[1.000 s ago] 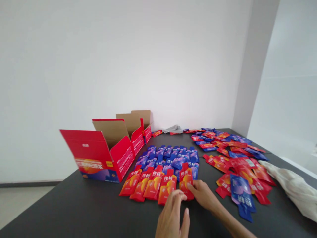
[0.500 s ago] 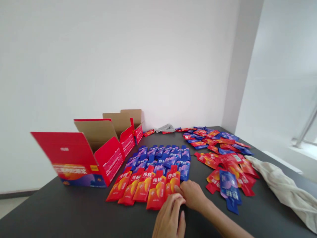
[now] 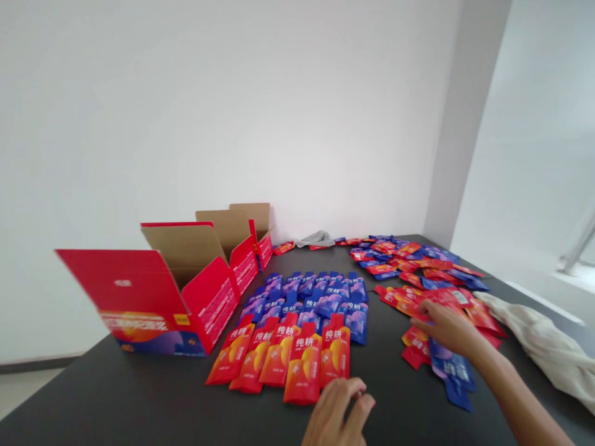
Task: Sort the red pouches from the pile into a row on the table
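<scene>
My left hand (image 3: 337, 414) hovers at the near edge of the row of red pouches (image 3: 303, 365), fingers loosely bent and apart, holding nothing. Behind that row lie several blue pouches (image 3: 329, 303) in overlapping rows. Over on the right, my right hand (image 3: 446, 327) is above a loose heap of red pouches (image 3: 402, 300), its fingers stretched out and nothing visibly held. Whether its fingertips touch a pouch I cannot tell. Partly beneath that hand and wrist are two blue pouches (image 3: 455, 371).
Red cardboard boxes (image 3: 211, 303) with raised flaps stand in a line on the left. A larger mixed pile of red and blue pouches (image 3: 395, 254) spreads at the back right. A whitish cloth (image 3: 534, 337) lies along the right, and a grey cloth (image 3: 316, 239) at the back.
My right hand has moved from beside the rightmost red pouch in the row to the heap on the right. My left hand has shifted slightly right and its fingers have spread.
</scene>
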Action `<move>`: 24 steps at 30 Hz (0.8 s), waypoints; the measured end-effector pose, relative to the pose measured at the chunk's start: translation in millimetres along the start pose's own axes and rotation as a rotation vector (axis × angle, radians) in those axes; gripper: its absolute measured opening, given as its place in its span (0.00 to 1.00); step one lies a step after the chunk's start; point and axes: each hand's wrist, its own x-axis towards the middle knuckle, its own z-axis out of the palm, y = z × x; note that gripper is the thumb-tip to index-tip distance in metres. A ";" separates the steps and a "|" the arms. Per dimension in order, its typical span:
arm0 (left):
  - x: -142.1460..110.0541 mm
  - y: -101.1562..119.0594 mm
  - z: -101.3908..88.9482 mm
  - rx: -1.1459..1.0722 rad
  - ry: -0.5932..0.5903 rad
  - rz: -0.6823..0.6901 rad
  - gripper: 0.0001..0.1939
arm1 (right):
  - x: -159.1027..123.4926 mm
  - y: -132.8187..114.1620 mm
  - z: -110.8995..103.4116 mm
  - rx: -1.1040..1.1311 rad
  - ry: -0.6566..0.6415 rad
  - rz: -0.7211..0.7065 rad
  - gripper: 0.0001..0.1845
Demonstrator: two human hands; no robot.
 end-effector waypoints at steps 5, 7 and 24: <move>3.0 1.4 -0.5 -0.046 0.034 0.126 0.17 | -5.2 10.5 4.0 -0.098 -0.188 0.146 0.49; 8.6 1.1 -9.9 -0.057 -0.089 0.167 0.17 | -5.6 2.3 4.8 -0.093 -0.232 0.161 0.52; 4.9 -2.2 -24.2 -0.054 -0.291 0.000 0.20 | -1.8 28.0 -23.6 0.431 -0.150 0.205 0.14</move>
